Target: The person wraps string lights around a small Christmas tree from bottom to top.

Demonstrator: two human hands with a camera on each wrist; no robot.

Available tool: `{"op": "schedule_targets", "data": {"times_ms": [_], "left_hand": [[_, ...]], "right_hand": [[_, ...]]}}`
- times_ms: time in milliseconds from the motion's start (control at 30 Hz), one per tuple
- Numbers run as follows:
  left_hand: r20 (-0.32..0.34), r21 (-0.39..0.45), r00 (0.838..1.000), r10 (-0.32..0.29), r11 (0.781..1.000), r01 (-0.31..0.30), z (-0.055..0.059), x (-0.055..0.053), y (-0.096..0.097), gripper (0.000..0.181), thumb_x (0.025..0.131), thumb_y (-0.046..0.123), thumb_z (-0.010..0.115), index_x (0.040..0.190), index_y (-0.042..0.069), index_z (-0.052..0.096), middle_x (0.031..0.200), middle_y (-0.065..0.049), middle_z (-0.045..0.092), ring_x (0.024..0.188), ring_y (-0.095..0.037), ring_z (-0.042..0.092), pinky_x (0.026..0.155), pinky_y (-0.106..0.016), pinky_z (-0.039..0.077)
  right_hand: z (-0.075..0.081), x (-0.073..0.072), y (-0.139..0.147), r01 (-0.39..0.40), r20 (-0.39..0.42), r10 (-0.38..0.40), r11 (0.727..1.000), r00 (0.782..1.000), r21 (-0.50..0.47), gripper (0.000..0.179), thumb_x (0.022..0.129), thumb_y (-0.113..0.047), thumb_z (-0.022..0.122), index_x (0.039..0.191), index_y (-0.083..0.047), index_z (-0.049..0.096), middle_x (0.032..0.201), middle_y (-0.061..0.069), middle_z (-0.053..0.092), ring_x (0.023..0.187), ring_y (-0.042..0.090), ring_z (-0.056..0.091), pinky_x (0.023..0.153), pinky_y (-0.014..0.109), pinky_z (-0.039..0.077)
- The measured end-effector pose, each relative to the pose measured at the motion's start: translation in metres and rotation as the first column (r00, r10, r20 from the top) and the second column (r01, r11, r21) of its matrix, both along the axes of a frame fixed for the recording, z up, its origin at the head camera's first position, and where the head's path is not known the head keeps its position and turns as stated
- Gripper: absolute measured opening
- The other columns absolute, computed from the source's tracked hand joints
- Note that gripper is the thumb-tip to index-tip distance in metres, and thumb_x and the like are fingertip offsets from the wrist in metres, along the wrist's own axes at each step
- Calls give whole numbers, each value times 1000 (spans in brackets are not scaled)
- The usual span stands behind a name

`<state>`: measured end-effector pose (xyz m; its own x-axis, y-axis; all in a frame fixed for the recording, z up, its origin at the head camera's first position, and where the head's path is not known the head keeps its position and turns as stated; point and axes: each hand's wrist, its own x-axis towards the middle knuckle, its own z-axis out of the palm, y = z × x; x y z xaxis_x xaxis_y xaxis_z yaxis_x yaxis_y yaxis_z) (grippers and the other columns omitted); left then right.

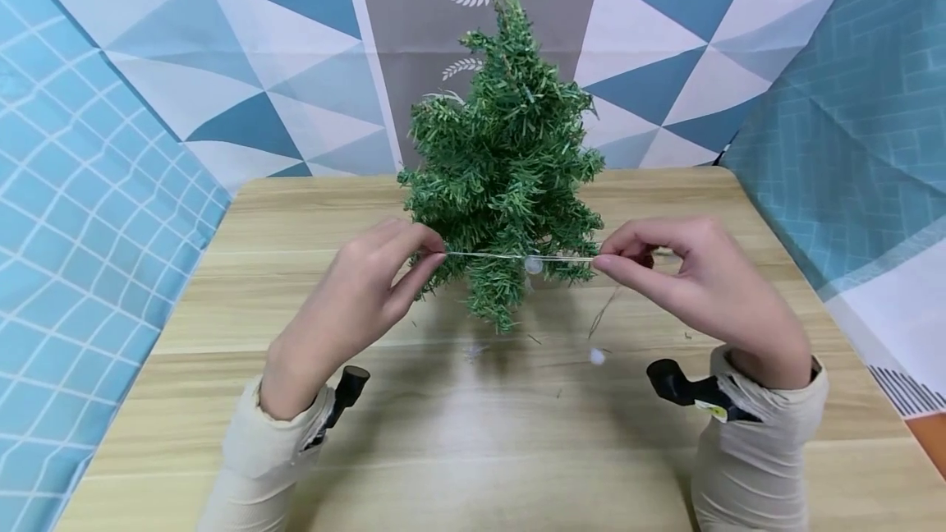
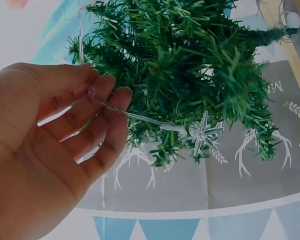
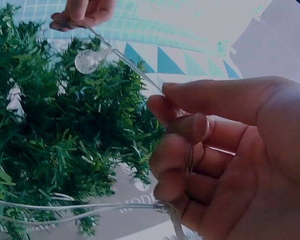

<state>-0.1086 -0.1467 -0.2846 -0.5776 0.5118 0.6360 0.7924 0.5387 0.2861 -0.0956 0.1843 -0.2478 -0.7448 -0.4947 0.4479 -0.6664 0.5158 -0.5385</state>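
A small green artificial Christmas tree stands on the table. In front of its lower branches, a thin clear string-light wire is stretched level between the two hands. My left hand pinches the wire at the left between thumb and fingertips. At the other end my right hand pinches it too. A round clear bulb hangs on that stretch, nearer the right hand in the head view. Close by the left fingers, a clear snowflake-shaped light shows in the left wrist view. More wire passes below the right fingers.
Below the right hand, a small white ball shows against the wooden table. Bits of green needle lie near it. Patterned cloth backs the table, and blue tiled-pattern sheets flank it.
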Motion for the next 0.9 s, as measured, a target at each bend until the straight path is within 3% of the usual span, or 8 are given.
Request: {"op": "schedule_targets", "data": {"times_ms": [100, 233, 433, 533, 700, 800, 900], "left_hand": [[1, -30, 1000, 6, 1000, -6, -1, -2, -1, 4, 93, 6, 68, 96, 8, 66, 88, 0, 66, 75, -14, 52, 65, -27, 45], [13, -84, 1000, 13, 996, -12, -4, -9, -6, 6, 92, 9, 71, 92, 8, 65, 84, 1, 65, 76, -17, 53, 67, -29, 45], [30, -129, 998, 49, 991, -44, -2, -13, -19, 11, 88, 8, 70, 82, 12, 63, 74, 4, 62, 71, -17, 54, 66, -33, 44], [83, -150, 995, 58, 988, -45, 4, -11, -28, 14, 88, 8, 69, 77, 15, 62, 69, 8, 58, 65, -13, 52, 63, -31, 43], [218, -252, 975, 37, 968, 20, 9, -6, -35, 15, 89, 9, 68, 77, 17, 64, 71, 10, 58, 68, -9, 53, 65, -29, 47], [266, -305, 963, 46, 952, 39, 9, -7, -35, 13, 89, 10, 69, 80, 16, 64, 77, 8, 60, 74, -10, 55, 70, -31, 47], [291, -334, 954, 72, 942, 31, 7, -10, -37, 9, 88, 8, 69, 87, 14, 63, 81, 5, 63, 76, -13, 58, 72, -33, 49]], "right_hand": [[2, 0, 2, 5, -43, -5, 1000, 999, 9, 24, 87, -2, 74, 85, -25, 70, 76, -15, 63, 70, 3, 56, 62, 19, 43], [4, 2, 7, -49, -51, 48, 999, 998, -6, 30, 85, 3, 74, 85, -27, 69, 77, -15, 64, 71, 3, 56, 65, 20, 44], [3, 4, 6, -148, 16, 147, 987, 989, 69, 30, 89, 1, 70, 93, -29, 68, 82, -17, 64, 73, 2, 59, 67, 19, 47], [2, 4, 3, -186, 79, 176, 971, 981, 148, 26, 94, -4, 66, 97, -30, 66, 81, -18, 61, 69, 2, 56, 63, 19, 46], [0, 6, 3, -259, 164, 228, 944, 960, 203, 24, 98, -8, 62, 99, -32, 62, 80, -18, 55, 63, 1, 51, 59, 19, 45], [1, 9, 8, -252, 197, 217, 951, 956, 176, 26, 98, -7, 63, 99, -33, 64, 84, -18, 59, 68, 2, 55, 62, 21, 46], [3, 12, 13, -193, 230, 156, 970, 961, 149, 26, 98, -8, 63, 98, -33, 67, 88, -18, 64, 73, 4, 59, 66, 22, 47]]}}
